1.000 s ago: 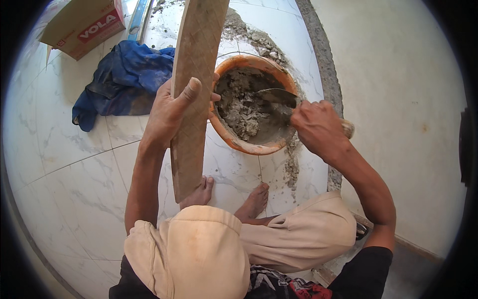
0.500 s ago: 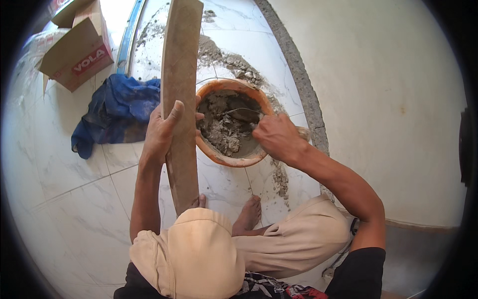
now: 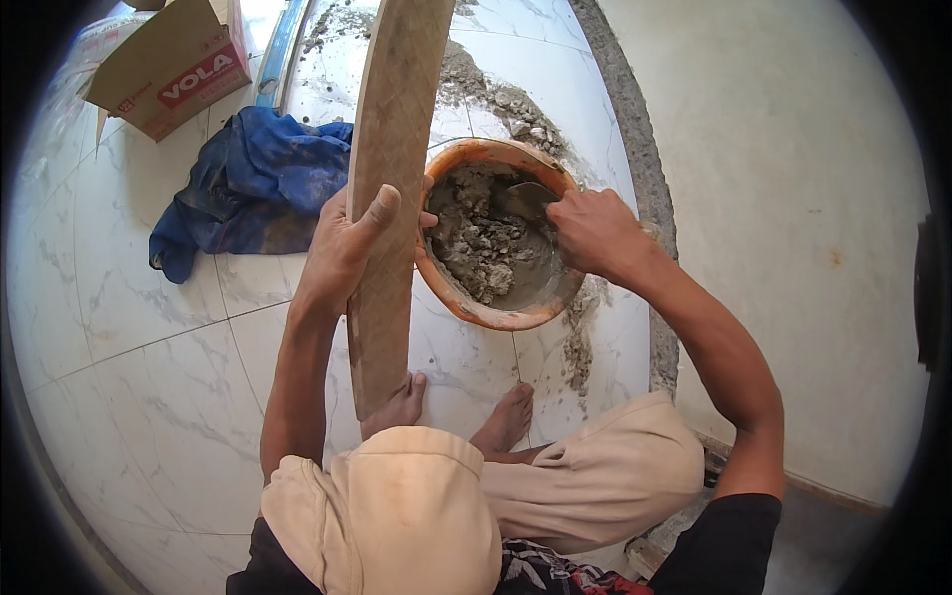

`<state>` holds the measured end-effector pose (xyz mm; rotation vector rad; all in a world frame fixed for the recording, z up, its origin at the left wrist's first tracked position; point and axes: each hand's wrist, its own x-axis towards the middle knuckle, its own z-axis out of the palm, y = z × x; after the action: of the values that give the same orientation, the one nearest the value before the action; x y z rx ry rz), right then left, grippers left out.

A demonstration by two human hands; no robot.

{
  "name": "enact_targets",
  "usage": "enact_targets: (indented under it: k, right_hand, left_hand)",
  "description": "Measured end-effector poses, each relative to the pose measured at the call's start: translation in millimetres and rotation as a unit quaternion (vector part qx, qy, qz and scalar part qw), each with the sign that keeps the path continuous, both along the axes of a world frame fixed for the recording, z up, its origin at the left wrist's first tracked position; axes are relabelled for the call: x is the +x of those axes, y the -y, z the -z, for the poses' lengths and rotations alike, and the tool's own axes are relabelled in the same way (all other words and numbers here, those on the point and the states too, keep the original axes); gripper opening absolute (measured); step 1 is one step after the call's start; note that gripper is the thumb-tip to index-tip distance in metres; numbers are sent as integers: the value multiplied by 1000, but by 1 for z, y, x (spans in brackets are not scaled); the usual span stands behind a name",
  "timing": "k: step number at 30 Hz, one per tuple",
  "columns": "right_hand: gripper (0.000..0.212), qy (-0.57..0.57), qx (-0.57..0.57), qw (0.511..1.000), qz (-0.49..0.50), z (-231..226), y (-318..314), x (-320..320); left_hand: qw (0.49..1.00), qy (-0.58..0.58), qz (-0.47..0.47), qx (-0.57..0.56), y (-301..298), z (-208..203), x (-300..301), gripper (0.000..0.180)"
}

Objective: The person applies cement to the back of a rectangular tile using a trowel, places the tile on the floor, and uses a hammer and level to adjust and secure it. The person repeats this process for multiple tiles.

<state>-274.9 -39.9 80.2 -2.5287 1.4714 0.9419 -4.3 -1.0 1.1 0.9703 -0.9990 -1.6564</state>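
Observation:
My left hand (image 3: 340,250) grips a long, narrow brownish tile strip (image 3: 399,139), its thumb across the face and fingertips showing past the right edge. The strip stands lengthwise in front of me, its near end by my left foot. Just right of it, an orange bowl (image 3: 499,319) holds wet grey mortar (image 3: 483,248). My right hand (image 3: 602,235) is closed at the bowl's right rim around a trowel, whose handle is mostly hidden in the fist. The trowel's blade (image 3: 531,199) lies in the mortar at the far right inside the bowl.
A crumpled blue cloth (image 3: 263,183) lies left of the strip, with an open cardboard box (image 3: 174,74) beyond it. A blue metal bar (image 3: 282,55) lies farther back. Spilled mortar (image 3: 506,104) dots the white tile floor. A pale wall (image 3: 783,198) rises at right.
The trowel blade has shifted toward the far right side of the bowl, and my right hand moved with it. My left hand keeps its hold on the strip. The whole view has shifted slightly.

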Motion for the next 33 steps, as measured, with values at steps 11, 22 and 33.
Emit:
enact_targets:
  k: [11,22,33]
  right_hand:
    - [27,12,11,999,45,-40,-13,-36]
    - [25,26,41,999,17,-36,-42,-25]
    - [30,98,122,973,169,-33,-16,-53]
  left_hand:
    - [1000,-10,-21,17,1,1,0,72]
    - [999,10,-30,21,1,2,-2,76]
    - [999,33,-10,10,2,-3,5,76]
